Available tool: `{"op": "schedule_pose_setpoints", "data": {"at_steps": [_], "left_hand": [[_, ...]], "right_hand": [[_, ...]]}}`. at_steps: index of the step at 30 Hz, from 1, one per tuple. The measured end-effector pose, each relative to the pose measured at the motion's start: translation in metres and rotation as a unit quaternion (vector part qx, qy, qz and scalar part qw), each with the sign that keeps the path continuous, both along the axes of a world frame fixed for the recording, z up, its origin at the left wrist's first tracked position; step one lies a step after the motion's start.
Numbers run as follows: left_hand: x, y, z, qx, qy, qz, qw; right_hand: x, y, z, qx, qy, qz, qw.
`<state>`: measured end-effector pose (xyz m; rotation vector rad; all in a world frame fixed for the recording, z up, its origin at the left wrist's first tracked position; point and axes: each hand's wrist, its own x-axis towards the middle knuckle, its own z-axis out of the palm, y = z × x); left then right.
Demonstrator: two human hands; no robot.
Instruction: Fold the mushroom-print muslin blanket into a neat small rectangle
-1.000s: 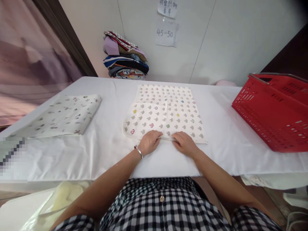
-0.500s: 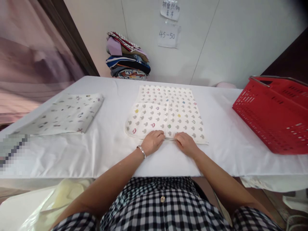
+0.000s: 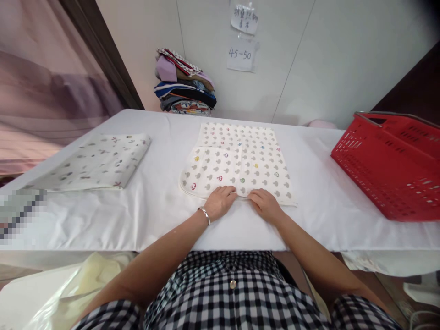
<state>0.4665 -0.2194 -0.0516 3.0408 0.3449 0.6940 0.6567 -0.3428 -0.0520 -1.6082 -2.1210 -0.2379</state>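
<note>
A folded white cloth printed with grey and coloured mushrooms lies flat in the middle of the table. Its near left corner is rounded, and layers show along the near edge. My left hand, with a silver bracelet at the wrist, is closed on that near edge, fingers on top and thumb tucked low. A short gap to the right, my right hand grips the same edge with bent fingers. The thumbs' undersides are hidden. Off to the left lies another folded white cloth with a small leaf-like print.
A red plastic basket stands at the table's right end. Behind the far edge rises a stack of folded fabrics against the wall. A blurred flat object lies at the left front, on the white tablecloth.
The view has shifted very slightly. Both hands stay at the near edge of the mushroom-print cloth, and the cloth keeps its shape.
</note>
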Motion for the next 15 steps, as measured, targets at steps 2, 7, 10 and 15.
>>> {"op": "schedule_pose_setpoints", "data": {"at_steps": [2, 7, 10, 15], "left_hand": [[-0.0001, 0.0004, -0.0003, 0.001, -0.003, 0.0, 1.0], [0.0002, 0.0, 0.0019, -0.003, -0.004, -0.01, 1.0], [0.0003, -0.0013, 0.0048, -0.003, -0.009, -0.017, 1.0], [-0.0003, -0.0028, 0.0083, 0.011, -0.035, -0.03, 0.999]], "right_hand": [[-0.0001, 0.0001, 0.0, 0.001, -0.002, 0.002, 1.0], [-0.0002, 0.0004, 0.0, -0.011, -0.013, 0.004, 1.0], [0.0002, 0.0001, -0.0015, -0.004, -0.017, 0.005, 1.0], [-0.0005, 0.0005, -0.0052, 0.037, 0.003, 0.005, 0.999]]}}
